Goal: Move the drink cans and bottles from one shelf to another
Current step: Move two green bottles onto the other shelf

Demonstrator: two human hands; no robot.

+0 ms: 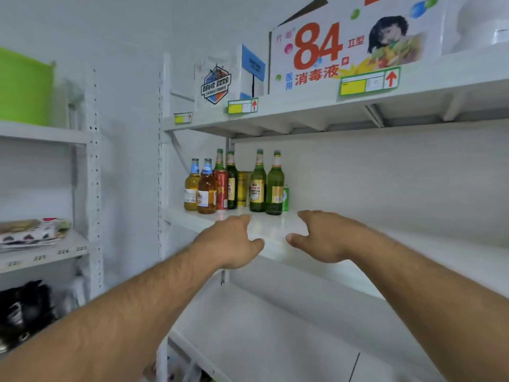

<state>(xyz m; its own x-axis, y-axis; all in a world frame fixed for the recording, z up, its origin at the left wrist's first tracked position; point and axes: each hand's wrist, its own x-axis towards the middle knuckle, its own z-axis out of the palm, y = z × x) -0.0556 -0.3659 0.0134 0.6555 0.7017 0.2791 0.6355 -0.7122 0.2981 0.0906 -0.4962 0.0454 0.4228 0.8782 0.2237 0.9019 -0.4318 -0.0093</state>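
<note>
Both grips, left hand [231, 244] and right hand [322, 238], hover loosely spread, holding nothing, near the shelf [275, 230] edge; bottles [257, 183] and cans [221, 190] crowd its left end; a careless reach could topple neighbours.

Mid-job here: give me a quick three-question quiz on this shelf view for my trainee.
1. True or false: the left hand is holding a bottle.
2. Which stands nearest the right hand? A) amber bottle B) red can C) green can
3. What number is printed large on the box on the upper shelf?

Key: 1 false, both hands are empty, in front of the drinks. 2 C. 3 84.
</note>
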